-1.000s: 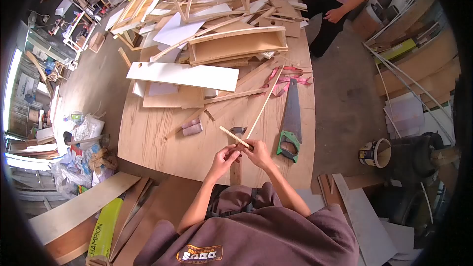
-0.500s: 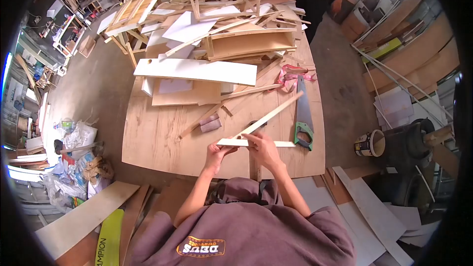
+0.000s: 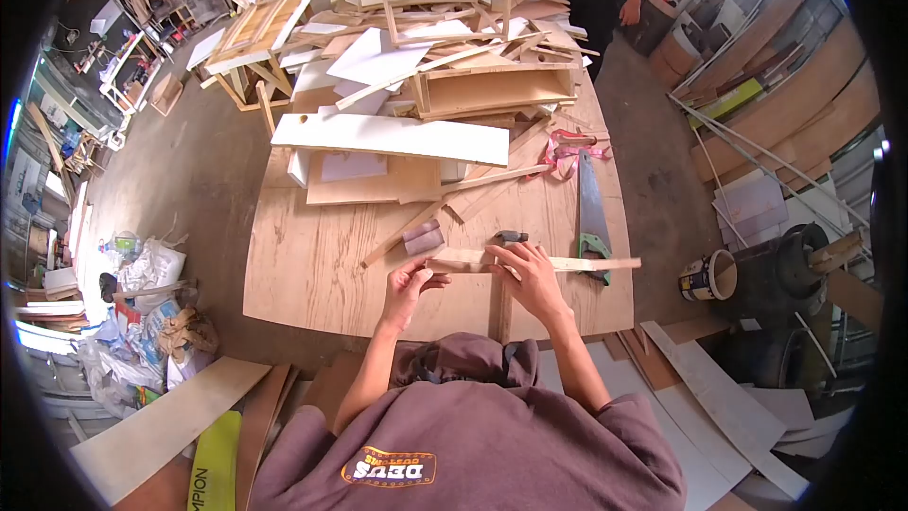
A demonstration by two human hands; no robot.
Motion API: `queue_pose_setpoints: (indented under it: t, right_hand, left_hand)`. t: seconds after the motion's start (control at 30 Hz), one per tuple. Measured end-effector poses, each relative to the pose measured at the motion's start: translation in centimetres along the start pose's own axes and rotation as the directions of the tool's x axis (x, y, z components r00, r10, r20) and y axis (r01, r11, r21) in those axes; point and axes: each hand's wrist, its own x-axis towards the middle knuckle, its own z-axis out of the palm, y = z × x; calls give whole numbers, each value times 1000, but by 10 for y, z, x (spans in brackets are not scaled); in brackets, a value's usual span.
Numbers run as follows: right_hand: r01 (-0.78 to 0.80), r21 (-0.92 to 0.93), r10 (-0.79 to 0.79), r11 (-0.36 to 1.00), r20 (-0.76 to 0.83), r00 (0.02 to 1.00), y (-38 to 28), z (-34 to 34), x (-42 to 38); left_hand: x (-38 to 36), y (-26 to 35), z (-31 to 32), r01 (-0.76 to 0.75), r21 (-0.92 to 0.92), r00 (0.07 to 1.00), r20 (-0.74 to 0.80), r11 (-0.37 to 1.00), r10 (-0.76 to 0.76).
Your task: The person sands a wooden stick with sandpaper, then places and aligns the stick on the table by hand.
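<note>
Both hands [image 3: 473,279] hold a wood strip [image 3: 558,264] crosswise (left to right).

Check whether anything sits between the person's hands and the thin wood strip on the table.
Nothing visible does. The left hand and right hand both rest directly on the wood strip, which lies across the tabletop.

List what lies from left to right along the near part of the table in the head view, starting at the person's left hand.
left hand → small wood block → right hand → wooden strip → hand saw's green handle → paint can on the floor past the table edge.
</note>
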Motion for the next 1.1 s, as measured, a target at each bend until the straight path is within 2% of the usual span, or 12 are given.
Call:
queue_pose_setpoints:
  t: [0.07, 0.13, 0.23, 0.3, 0.37, 0.5, 0.57, 0.7, 0.77, 0.93, 1.0, 1.1]
  right_hand:
    - [-9, -8, 10, 1000, 32, 999, -6, -5, -7]
    - [29, -68, -30, 997, -22, 999, -10, -10, -10]
    - [49, -60, -53, 997, -71, 996, -11, -14, -10]
    - [67, -57, -70, 996, -53, 996, -11, -20, -9]
    - [90, -103, -90, 991, 4, 996, -15, -27, -10]
    - [97, -69, -97, 993, 4, 995, -18, -30, -17]
    - [84, 3, -84, 996, -3, 996, -18, -31, -19]
    - [112, -2, -112, 994, -9, 994, -21, -34, -19]
    - [176, 3, -175, 984, -79, 981, -22, -36, -16]
    - [186, 39, -182, 982, -97, 979, -27, -38, -16]
    - [173, 55, -167, 983, -90, 982, -28, -36, -17]
    - [188, 76, -178, 979, -126, 976, -30, -33, -17]
  left_hand:
    - [-3, -1, -2, -38, -24, 999, 32, 999, 39]
    - [-7, 10, 6, -20, -29, 998, 56, 999, 22]
    - [-8, 19, 13, -31, -16, 993, 113, 999, 33]
    - [-9, 23, 16, -42, -99, 988, 142, 994, 55]
    - [-9, 28, 16, -62, -83, 982, 172, 995, 76]
    - [-14, 38, 18, -101, -39, 960, 259, 994, 107]
    - [-16, 42, 21, -136, 17, 962, 243, 991, 128]
    - [-16, 45, 24, -216, 100, 959, 208, 971, 192]
    - [-16, 45, 24, -233, 124, 957, 204, 965, 205]
    - [-23, 53, 22, -284, 209, 947, 212, 936, 240]
    - [-27, 57, 22, -280, 341, 953, 210, 897, 218]
    - [-30, 63, 25, -273, 293, 954, 206, 916, 218]
